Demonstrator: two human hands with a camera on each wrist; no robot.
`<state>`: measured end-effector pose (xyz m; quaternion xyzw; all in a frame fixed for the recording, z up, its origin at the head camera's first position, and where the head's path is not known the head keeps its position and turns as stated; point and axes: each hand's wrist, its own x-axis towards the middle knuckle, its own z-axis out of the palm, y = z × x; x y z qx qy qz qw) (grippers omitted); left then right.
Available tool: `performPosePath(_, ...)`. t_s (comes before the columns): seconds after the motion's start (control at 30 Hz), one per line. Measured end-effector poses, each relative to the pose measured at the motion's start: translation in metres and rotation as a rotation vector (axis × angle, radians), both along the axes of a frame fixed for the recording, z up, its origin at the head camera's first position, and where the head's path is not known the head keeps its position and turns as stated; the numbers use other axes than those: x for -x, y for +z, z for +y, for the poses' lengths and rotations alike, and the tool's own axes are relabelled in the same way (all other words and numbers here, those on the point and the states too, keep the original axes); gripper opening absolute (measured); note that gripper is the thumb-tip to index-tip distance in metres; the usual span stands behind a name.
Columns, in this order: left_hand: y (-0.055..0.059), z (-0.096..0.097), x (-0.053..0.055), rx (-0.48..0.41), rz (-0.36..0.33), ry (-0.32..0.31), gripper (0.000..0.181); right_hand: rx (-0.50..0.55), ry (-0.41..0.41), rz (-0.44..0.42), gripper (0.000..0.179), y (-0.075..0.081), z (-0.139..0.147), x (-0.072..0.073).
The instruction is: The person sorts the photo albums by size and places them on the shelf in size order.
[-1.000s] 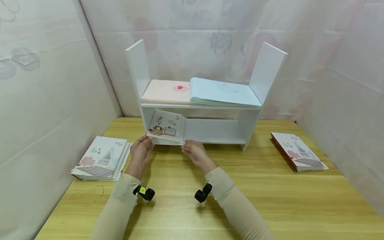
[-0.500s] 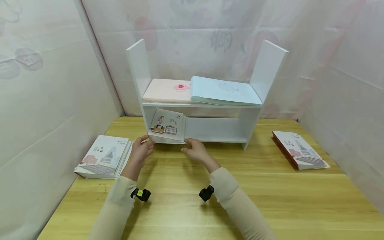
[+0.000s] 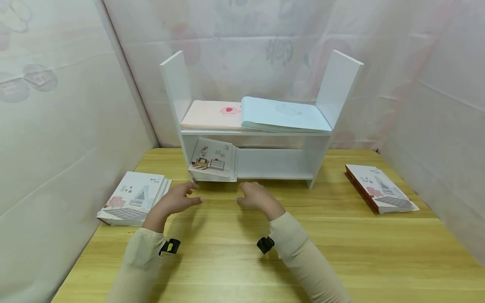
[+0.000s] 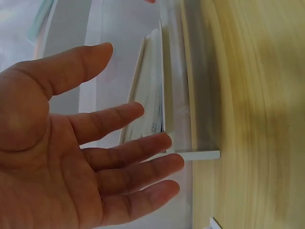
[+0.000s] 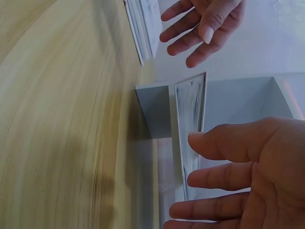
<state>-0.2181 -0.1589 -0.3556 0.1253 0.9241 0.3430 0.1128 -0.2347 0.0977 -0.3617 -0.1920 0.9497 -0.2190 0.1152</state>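
A white book point(image 3: 212, 160) with a furniture drawing on its cover lies flat at the left of the lower shelf point(image 3: 274, 163) of a small white rack. Its page edges point(image 4: 150, 86) face me in the left wrist view. My left hand point(image 3: 177, 200), fingers spread and holding nothing, is just in front of the rack's left foot, apart from the book. Near the book's front right corner, my right hand point(image 3: 259, 198) hovers over the table with nothing in it. In the right wrist view its thumb and fingers point(image 5: 224, 176) are extended.
On the upper shelf lie a pink elephant-print book point(image 3: 212, 115) and a light blue whale-print one point(image 3: 286, 115), overlapping it. Another white book point(image 3: 132, 198) rests on the wooden table point(image 3: 227, 261) at left, and a brown-spined one point(image 3: 379, 189) at right. Fabric walls surround the table.
Both hands have let go of the white book's front edge and drawn back towards me, the left also moving leftwards in its last stretch. The book stays on the lower shelf.
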Motion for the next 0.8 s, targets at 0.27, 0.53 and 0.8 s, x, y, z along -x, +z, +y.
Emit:
performPosePath(0.27,0.006,-0.001,-0.007,0.067,0.008,-0.024,0.055,0.032,-0.025,-0.041,0.052,-0.004,-0.008,-0.005)
performPosePath(0.53,0.015,-0.025,-0.016,0.142,0.036,0.003,0.064,0.147,-0.007,-0.081,0.049,-0.014,-0.028,-0.009)
performPosePath(0.8,0.016,-0.055,-0.017,0.180,0.006,0.038,0.063,0.399,0.038,-0.215,0.046,-0.026,-0.051,0.000)
